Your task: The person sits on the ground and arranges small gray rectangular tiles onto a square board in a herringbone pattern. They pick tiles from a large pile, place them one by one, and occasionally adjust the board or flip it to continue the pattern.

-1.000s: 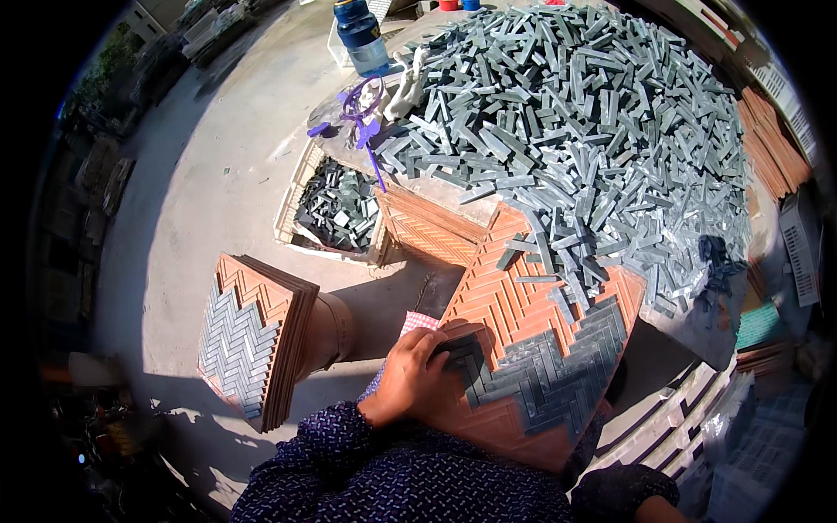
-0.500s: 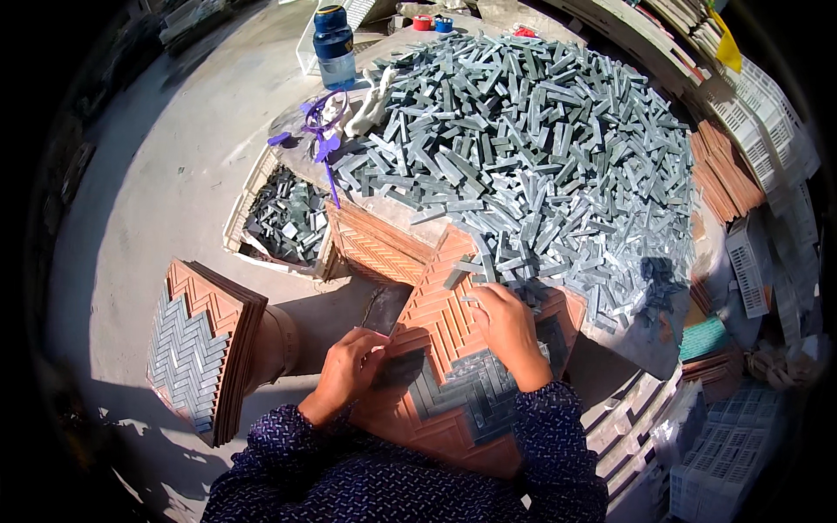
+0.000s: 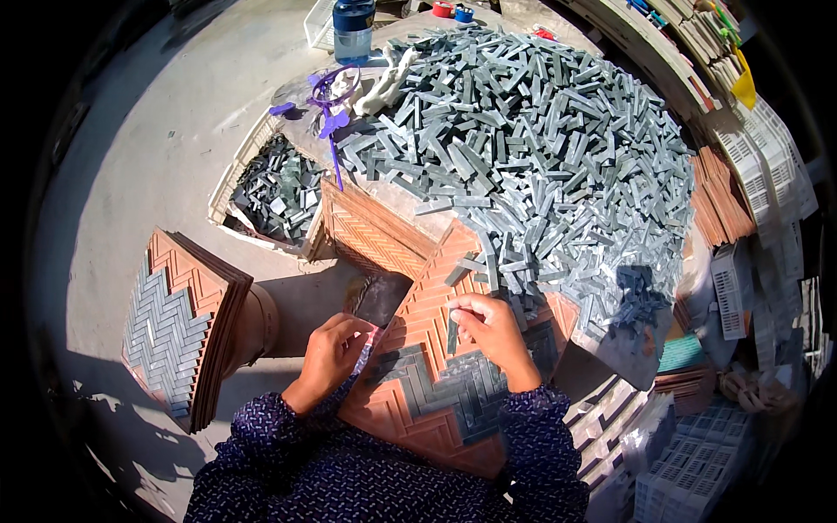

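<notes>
My right hand pinches a narrow dark grey stone strip, held lengthwise over an orange herringbone-grooved tray. Grey strips fill a zigzag band of the tray's grooves just below this hand. At the tray's left edge, my left hand has thumb and forefinger closed together; what they hold, if anything, is hidden. A dark flat piece lies past its fingertips. Beyond the tray spreads a large heap of loose grey strips, some spilling onto its far end.
A stack of grooved trays, its top partly filled, stands on a round support at left. Behind are a crate of dark stone pieces, a purple hoop-shaped object and a blue bottle. White plastic crates stand at right.
My right hand has drawn back from the heap's edge, bringing a strip lower over the tray's grooves. My left hand has shifted slightly left. The whole view has tilted a little.
</notes>
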`<state>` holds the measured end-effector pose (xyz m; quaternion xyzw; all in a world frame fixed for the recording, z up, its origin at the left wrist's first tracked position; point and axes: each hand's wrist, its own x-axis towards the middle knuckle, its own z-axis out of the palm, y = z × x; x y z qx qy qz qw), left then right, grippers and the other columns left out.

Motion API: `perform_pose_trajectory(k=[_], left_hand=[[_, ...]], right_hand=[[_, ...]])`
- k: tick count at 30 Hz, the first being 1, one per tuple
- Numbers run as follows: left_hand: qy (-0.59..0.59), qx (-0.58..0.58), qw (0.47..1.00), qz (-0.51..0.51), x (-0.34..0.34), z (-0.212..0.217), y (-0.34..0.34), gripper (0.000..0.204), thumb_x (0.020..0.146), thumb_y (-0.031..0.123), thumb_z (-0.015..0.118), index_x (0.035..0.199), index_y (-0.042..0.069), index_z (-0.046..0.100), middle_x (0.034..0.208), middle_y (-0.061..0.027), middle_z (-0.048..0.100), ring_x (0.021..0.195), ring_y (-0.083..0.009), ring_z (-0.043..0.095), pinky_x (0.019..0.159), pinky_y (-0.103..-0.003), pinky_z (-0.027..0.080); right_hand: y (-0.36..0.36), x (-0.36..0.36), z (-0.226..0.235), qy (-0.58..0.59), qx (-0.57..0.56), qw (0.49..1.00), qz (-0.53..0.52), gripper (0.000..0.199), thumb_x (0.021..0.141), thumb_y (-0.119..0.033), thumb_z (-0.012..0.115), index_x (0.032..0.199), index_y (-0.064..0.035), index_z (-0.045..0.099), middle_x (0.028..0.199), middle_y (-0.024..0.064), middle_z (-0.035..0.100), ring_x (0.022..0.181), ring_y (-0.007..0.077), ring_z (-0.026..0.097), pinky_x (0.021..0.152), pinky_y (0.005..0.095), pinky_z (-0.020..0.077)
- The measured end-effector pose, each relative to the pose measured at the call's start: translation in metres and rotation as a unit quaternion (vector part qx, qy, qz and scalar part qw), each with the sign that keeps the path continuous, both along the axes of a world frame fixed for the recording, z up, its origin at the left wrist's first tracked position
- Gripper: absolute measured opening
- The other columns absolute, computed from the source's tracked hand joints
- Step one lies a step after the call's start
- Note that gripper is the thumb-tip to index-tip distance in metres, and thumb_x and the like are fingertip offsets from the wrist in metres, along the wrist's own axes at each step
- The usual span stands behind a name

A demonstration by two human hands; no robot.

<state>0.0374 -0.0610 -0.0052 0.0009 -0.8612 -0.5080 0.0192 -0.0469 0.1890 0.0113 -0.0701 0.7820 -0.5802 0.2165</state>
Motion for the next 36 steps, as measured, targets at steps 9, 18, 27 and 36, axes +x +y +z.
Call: perform_pose_trajectory(k=[9, 18, 27, 36], left_hand=[[0.002, 0.007, 1.000, -0.009, -0.001, -0.003, 0.000, 0.012, 0.077, -0.005, 0.061, 0.088, -0.002, 0.066, 0.083, -0.0123, 0.063, 0.066, -0.0237, 0.063, 0.058, -0.029, 0.050], [0.017, 0.017, 1.000, -0.017, -0.006, -0.004, 0.007, 0.011, 0.077, -0.003, 0.064, 0.088, -0.002, 0.066, 0.083, -0.0124, 0.063, 0.068, -0.0233, 0.063, 0.059, -0.030, 0.050], [0.101, -0.094, 0.985, -0.104, -0.086, 0.007, 0.058, 0.022, 0.076, 0.013, 0.071, 0.092, 0.002, 0.060, 0.084, -0.0122, 0.062, 0.076, -0.0329, 0.062, 0.064, -0.038, 0.050], [0.088, -0.219, 0.969, -0.067, -0.109, -0.015, 0.077, 0.028, 0.075, 0.022, 0.070, 0.094, 0.005, 0.058, 0.086, -0.0138, 0.062, 0.081, -0.0342, 0.062, 0.067, -0.042, 0.050]], right_hand=[[-0.017, 0.017, -0.014, 0.021, 0.062, 0.990, 0.122, 0.014, 0.088, -0.005, 0.061, 0.100, 0.0000, 0.066, 0.076, 0.0015, 0.063, 0.064, 0.0061, 0.055, 0.058, 0.0244, 0.0471], [-0.016, 0.030, -0.008, 0.188, 0.109, 0.959, 0.184, 0.027, 0.076, 0.000, 0.065, 0.103, -0.0024, 0.062, 0.096, 0.0139, 0.058, 0.082, 0.0331, 0.059, 0.071, 0.0381, 0.0481], [-0.006, 0.051, 0.015, 0.192, 0.058, 0.979, -0.016, 0.027, 0.081, -0.002, 0.066, 0.107, 0.0001, 0.061, 0.080, 0.0134, 0.063, 0.072, 0.0244, 0.062, 0.065, 0.0331, 0.0491], [0.012, 0.040, 0.001, 0.229, 0.089, 0.967, -0.067, 0.025, 0.081, -0.002, 0.065, 0.105, -0.0007, 0.062, 0.088, 0.0139, 0.064, 0.078, 0.0285, 0.064, 0.069, 0.0344, 0.0507]])
